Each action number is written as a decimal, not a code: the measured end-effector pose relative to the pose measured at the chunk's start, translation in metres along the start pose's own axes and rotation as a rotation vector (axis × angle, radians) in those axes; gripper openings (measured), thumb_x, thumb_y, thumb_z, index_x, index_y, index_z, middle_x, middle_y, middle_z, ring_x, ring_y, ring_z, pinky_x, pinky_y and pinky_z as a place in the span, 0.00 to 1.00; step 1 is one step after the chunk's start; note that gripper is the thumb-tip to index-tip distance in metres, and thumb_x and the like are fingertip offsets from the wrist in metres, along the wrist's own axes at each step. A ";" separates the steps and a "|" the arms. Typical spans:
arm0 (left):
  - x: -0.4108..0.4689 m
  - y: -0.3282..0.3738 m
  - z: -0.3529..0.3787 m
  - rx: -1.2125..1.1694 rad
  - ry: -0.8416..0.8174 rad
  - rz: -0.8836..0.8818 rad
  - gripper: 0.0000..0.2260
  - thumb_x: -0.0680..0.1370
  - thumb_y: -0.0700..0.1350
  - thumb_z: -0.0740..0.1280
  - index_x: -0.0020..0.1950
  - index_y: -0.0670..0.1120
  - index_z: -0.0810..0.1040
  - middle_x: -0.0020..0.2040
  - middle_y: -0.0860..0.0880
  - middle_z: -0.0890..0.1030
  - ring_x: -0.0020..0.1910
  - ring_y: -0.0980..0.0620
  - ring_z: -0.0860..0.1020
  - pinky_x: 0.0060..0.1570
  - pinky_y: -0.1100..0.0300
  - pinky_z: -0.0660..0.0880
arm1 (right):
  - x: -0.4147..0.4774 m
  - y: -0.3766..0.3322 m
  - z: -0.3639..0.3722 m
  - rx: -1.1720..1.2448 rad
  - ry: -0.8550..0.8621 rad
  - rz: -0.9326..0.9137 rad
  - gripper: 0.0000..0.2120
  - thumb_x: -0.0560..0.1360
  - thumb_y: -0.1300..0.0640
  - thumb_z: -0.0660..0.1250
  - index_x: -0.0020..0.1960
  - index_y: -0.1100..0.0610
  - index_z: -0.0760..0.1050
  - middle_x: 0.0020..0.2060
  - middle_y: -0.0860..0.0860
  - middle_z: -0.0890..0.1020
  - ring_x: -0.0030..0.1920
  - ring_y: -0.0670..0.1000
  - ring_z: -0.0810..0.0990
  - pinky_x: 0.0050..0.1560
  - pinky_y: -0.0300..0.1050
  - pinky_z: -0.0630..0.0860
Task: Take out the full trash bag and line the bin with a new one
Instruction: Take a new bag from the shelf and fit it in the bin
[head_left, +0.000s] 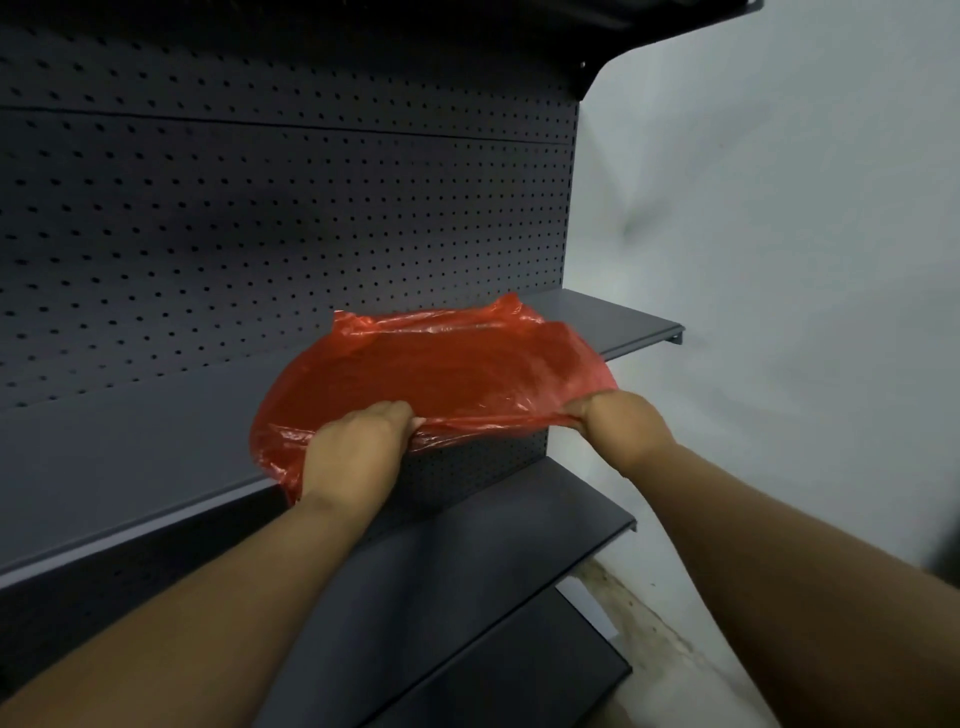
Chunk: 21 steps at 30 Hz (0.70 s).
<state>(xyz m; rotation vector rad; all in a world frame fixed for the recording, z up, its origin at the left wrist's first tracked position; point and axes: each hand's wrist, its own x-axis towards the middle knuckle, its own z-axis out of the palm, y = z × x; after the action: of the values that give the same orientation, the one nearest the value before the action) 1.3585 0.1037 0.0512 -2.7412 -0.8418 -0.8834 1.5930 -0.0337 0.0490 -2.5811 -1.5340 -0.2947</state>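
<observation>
A thin red plastic bag (441, 369) is spread out in the air above a dark grey shelf (130, 457). My left hand (358, 447) pinches the bag's near edge at its left side. My right hand (618, 421) grips the same edge further right, so the plastic is stretched taut between the two hands. The far part of the bag billows toward the pegboard back panel. No bin and no full trash bag are in view.
A dark pegboard back panel (260, 208) rises behind the shelf. Two lower shelves (467, 571) step out below. A pale wall (779, 234) stands to the right, with stained floor (649, 639) at its foot.
</observation>
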 end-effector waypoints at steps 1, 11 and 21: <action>-0.002 0.008 0.002 -0.011 0.023 0.028 0.11 0.79 0.48 0.60 0.42 0.44 0.75 0.37 0.46 0.79 0.33 0.45 0.77 0.30 0.54 0.72 | -0.013 0.006 -0.001 0.020 -0.005 0.015 0.14 0.79 0.48 0.60 0.62 0.44 0.76 0.57 0.52 0.81 0.54 0.57 0.79 0.58 0.49 0.75; -0.037 0.125 0.041 -0.268 -0.074 0.080 0.13 0.80 0.50 0.58 0.41 0.43 0.71 0.34 0.43 0.79 0.30 0.47 0.70 0.33 0.56 0.63 | -0.160 0.085 0.004 0.181 -0.144 0.251 0.12 0.78 0.50 0.61 0.57 0.50 0.79 0.55 0.50 0.82 0.54 0.54 0.78 0.52 0.41 0.72; -0.089 0.221 0.110 -0.727 -0.555 -0.090 0.13 0.81 0.49 0.56 0.38 0.47 0.71 0.40 0.45 0.76 0.41 0.46 0.72 0.29 0.59 0.60 | -0.275 0.123 0.038 0.183 -0.301 0.576 0.10 0.77 0.56 0.61 0.52 0.52 0.80 0.51 0.52 0.81 0.53 0.56 0.78 0.52 0.45 0.73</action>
<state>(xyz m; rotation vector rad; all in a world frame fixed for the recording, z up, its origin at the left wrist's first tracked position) 1.4750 -0.0900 -0.0815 -3.7183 -0.8444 -0.4932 1.5770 -0.3198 -0.0519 -2.8514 -0.7603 0.2891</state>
